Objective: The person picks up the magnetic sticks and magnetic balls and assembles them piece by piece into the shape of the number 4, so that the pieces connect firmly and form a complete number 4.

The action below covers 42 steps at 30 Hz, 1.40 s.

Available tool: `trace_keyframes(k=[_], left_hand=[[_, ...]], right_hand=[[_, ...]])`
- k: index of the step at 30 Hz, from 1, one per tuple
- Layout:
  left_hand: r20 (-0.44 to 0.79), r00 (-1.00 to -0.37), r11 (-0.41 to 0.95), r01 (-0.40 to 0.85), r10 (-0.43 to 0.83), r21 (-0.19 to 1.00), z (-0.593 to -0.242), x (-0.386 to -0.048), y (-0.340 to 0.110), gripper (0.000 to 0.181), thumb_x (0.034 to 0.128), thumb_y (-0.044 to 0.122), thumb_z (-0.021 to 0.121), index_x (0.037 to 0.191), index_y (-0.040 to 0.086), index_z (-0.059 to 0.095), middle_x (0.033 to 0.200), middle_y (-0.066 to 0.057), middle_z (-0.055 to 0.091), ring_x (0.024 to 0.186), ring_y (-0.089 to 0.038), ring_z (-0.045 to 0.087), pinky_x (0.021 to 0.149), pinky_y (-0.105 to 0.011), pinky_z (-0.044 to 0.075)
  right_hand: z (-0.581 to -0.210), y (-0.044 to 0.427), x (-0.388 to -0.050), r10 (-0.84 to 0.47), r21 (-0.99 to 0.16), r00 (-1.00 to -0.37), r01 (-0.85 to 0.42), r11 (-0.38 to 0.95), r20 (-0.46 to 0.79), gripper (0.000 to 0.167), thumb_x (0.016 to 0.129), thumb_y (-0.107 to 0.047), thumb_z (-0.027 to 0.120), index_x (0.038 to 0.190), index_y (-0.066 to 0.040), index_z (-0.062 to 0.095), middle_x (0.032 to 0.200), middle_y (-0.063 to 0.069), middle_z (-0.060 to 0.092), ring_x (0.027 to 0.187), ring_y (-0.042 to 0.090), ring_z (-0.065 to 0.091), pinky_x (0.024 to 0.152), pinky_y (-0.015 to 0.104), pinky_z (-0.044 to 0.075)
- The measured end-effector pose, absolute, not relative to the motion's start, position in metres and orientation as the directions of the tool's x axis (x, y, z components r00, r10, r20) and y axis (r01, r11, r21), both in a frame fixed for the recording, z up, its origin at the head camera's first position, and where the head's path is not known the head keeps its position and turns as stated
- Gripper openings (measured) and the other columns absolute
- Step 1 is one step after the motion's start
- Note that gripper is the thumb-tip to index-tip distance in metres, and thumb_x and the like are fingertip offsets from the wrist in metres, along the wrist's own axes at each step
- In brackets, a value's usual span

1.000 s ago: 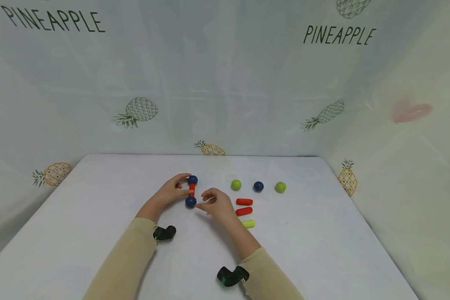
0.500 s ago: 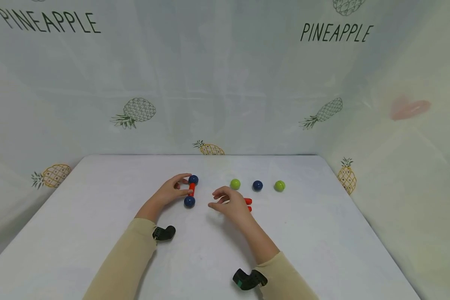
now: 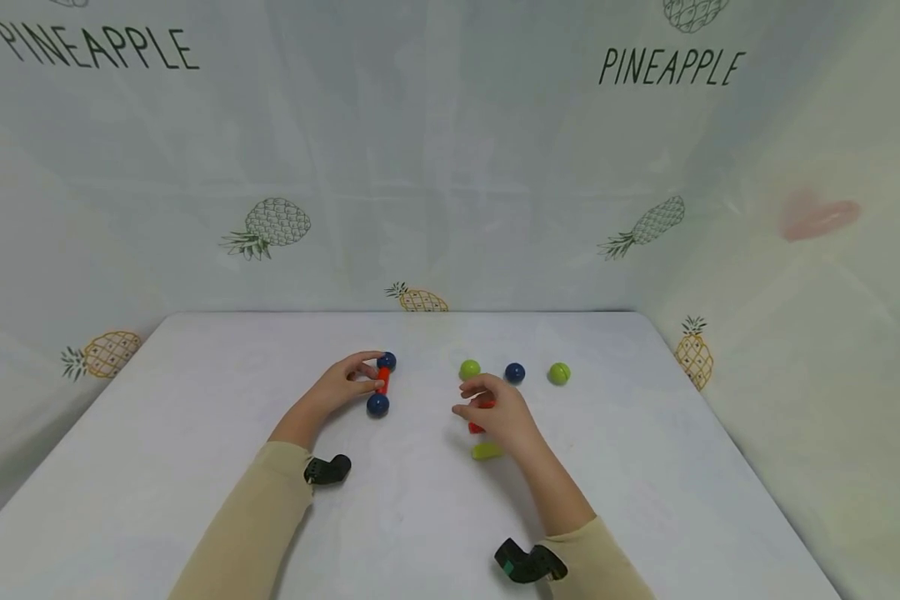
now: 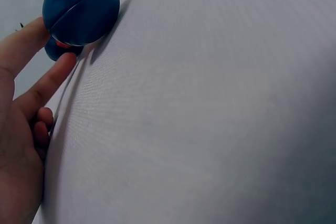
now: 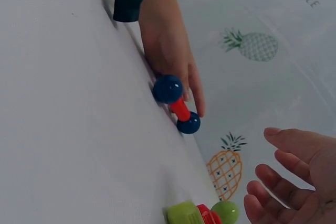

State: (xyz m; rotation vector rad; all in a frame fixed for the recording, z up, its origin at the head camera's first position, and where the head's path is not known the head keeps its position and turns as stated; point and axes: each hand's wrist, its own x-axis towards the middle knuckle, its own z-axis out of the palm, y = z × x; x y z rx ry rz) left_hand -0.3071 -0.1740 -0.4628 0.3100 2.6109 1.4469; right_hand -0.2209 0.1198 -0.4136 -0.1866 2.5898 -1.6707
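My left hand (image 3: 337, 385) holds a dumbbell-shaped piece on the white table: a red rod (image 3: 383, 381) with a blue ball (image 3: 378, 405) at the near end and another blue ball (image 3: 387, 361) at the far end. The thumb lies at the rod, the forefinger at the far ball. Bent but apart, the fingers of my right hand (image 3: 508, 415) hold nothing. That hand hovers over the red rods (image 3: 476, 427), partly hiding them. Just below it lies a yellow-green rod (image 3: 486, 451). In the right wrist view, the dumbbell piece (image 5: 180, 109) rests beside the left hand.
Behind the right hand stand a green ball (image 3: 470, 368), a loose blue ball (image 3: 514, 373) and a second green ball (image 3: 559, 373) in a row. A pineapple-print cloth (image 3: 450, 167) hangs at the back edge of the white table (image 3: 645, 483).
My right hand has moved away from the near blue ball, rightward to over the red rods. The left hand keeps its hold on the dumbbell piece, nearly still.
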Motion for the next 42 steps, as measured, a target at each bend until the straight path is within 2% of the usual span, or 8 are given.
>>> trace_keyframes(k=[2, 4, 11, 21, 27, 36, 42], left_hand=[[-0.021, -0.966, 0.505, 0.116, 0.258, 0.855, -0.463, -0.306, -0.174, 0.051, 0.0916, 0.019, 0.070, 0.139, 0.015, 0.054, 0.112, -0.009, 0.063, 0.118, -0.031, 0.045, 0.105, -0.051, 0.031], [-0.013, -0.963, 0.506, 0.131, 0.271, 0.853, -0.465, -0.305, -0.174, 0.045, 0.0927, 0.018, 0.068, 0.136, 0.014, 0.057, 0.113, -0.009, 0.063, 0.117, -0.032, 0.045, 0.103, -0.053, 0.031], [-0.029, -0.967, 0.532, 0.115, 0.253, 0.839, -0.468, -0.301, -0.170, 0.031, 0.0933, 0.022, 0.068, 0.124, 0.017, 0.068, 0.116, -0.006, 0.063, 0.115, -0.029, 0.048, 0.102, -0.053, 0.034], [-0.007, -0.966, 0.544, 0.140, 0.259, 0.827, -0.470, -0.295, -0.173, 0.034, 0.0938, 0.028, 0.067, 0.126, 0.016, 0.067, 0.118, -0.007, 0.062, 0.117, -0.030, 0.048, 0.103, -0.054, 0.034], [-0.002, -0.965, 0.541, 0.146, 0.263, 0.828, -0.472, -0.296, -0.176, 0.034, 0.0949, 0.032, 0.065, 0.126, 0.018, 0.067, 0.123, -0.009, 0.061, 0.106, -0.027, 0.052, 0.094, -0.049, 0.041], [-0.004, -0.961, 0.533, 0.150, 0.276, 0.833, -0.470, -0.293, -0.181, 0.039, 0.0948, 0.037, 0.064, 0.129, 0.017, 0.064, 0.119, -0.009, 0.062, 0.103, -0.025, 0.053, 0.093, -0.047, 0.041], [0.033, -0.945, 0.524, 0.209, 0.325, 0.826, -0.467, -0.293, -0.184, 0.037, 0.0956, 0.032, 0.064, 0.128, 0.013, 0.065, 0.124, -0.010, 0.061, 0.102, -0.023, 0.053, 0.090, -0.042, 0.042]], right_hand=[[-0.414, 0.124, -0.222, -0.121, -0.902, -0.993, -0.068, 0.426, 0.018, 0.033, 0.082, -0.014, 0.080, 0.111, -0.006, 0.066, 0.104, 0.010, 0.066, 0.088, 0.021, 0.062, 0.071, 0.032, 0.055], [-0.415, 0.130, -0.222, -0.113, -0.890, -0.993, -0.063, 0.451, 0.013, 0.033, 0.082, -0.015, 0.080, 0.111, -0.007, 0.066, 0.105, 0.009, 0.066, 0.093, 0.019, 0.060, 0.072, 0.029, 0.054], [-0.413, 0.147, -0.224, -0.113, -0.862, -0.994, -0.064, 0.502, 0.008, 0.033, 0.084, -0.014, 0.078, 0.114, -0.007, 0.066, 0.103, 0.002, 0.065, 0.097, 0.020, 0.058, 0.076, 0.032, 0.052], [-0.409, 0.161, -0.225, -0.224, -0.847, -0.974, -0.083, 0.525, -0.044, 0.024, 0.083, -0.008, 0.075, 0.106, -0.007, 0.068, 0.095, 0.000, 0.064, 0.091, 0.021, 0.057, 0.072, 0.031, 0.051], [-0.411, 0.166, -0.226, -0.313, -0.831, -0.949, -0.138, 0.539, -0.046, 0.022, 0.081, -0.006, 0.077, 0.102, -0.005, 0.068, 0.088, 0.001, 0.063, 0.084, 0.021, 0.057, 0.071, 0.033, 0.049], [-0.420, 0.166, -0.232, -0.341, -0.803, -0.933, -0.117, 0.584, -0.112, 0.020, 0.079, -0.008, 0.081, 0.095, -0.009, 0.070, 0.088, 0.002, 0.062, 0.082, 0.019, 0.055, 0.072, 0.032, 0.047], [-0.421, 0.167, -0.232, -0.408, -0.813, -0.901, -0.126, 0.568, -0.146, 0.018, 0.078, -0.008, 0.081, 0.094, -0.009, 0.072, 0.085, 0.000, 0.064, 0.080, 0.019, 0.057, 0.072, 0.033, 0.048]])
